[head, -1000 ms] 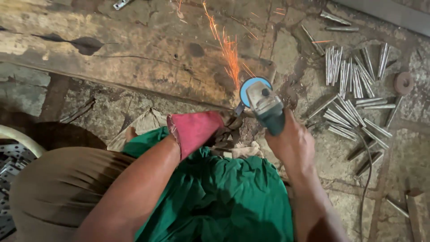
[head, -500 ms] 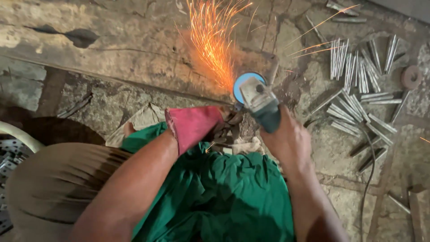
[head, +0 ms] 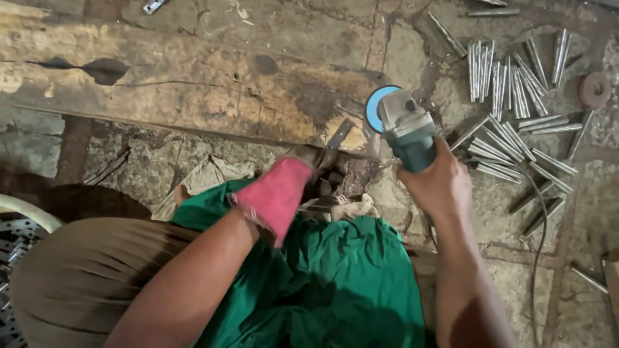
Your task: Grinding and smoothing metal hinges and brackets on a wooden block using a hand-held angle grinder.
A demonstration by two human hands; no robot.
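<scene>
Two hands at work, seen from above. Nearest, at six o'clock: green cloth (head: pixel 335 290) draped over the lap, brown cloth (head: pixel 84 277) over the knee at eight o'clock. Above that, left hand (head: pixel 284 190), wrapped in a pink rag (head: pixel 274 196), probably as guard against heat and grit; forearm reaching in from seven o'clock, fist closed down over a small dark metal piece (head: pixel 322 158), pinning it to the ground. Exactly how the fingers sit under the rag: cannot tell. At three o'clock of it, right hand (head: pixel 435 187) clenched round the body of a teal angle grinder (head: pixel 406 129), wrist straight, arm coming up from five o'clock; blue disc (head: pixel 377 106) turned on edge, lifted just beside the held piece at its one o'clock, apparently not touching. No sparks. Farther out, at two o'clock: many cut steel rods (head: pixel 509 96) scattered in a loose heap on the cracked stone floor (head: pixel 193 96), near enough to reach, clear of the disc. Spare grinding wheel (head: pixel 594 89) beyond them.
</scene>
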